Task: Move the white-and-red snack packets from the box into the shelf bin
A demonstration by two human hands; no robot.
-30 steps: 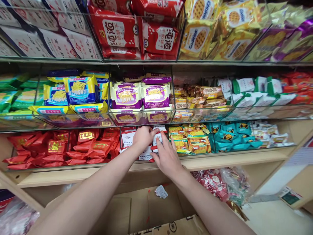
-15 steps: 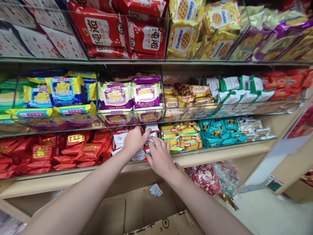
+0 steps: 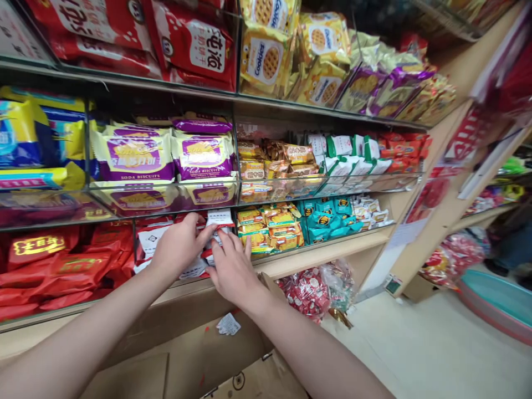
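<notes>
White-and-red snack packets [image 3: 154,239] fill a compartment on the lowest shelf. Over them, from the left, reaches my left hand [image 3: 180,244], its thumb pointing right and its fingers curled down among the packets, partly hidden. My right hand [image 3: 236,271] lies close beside it, fingers bent over a white packet [image 3: 219,218] row and thumb lower at the front, closed around a packet between them. The two hands nearly touch. Below them is an open cardboard box [image 3: 137,371] with a crumpled white label [image 3: 228,325] in it.
Red packets [image 3: 62,271] lie left of my hands, yellow packets [image 3: 270,227] and teal packets [image 3: 330,219] right. A glass-fronted shelf with soda biscuits [image 3: 203,155] overhangs closely. Bagged sweets [image 3: 307,291] sit below. A teal basin [image 3: 499,302] stands on the floor at right.
The view has swung to the right, so shelves and hands appear farther left and the basin has come into sight. Both hands stay in the same compartment, nearly in the same pose.
</notes>
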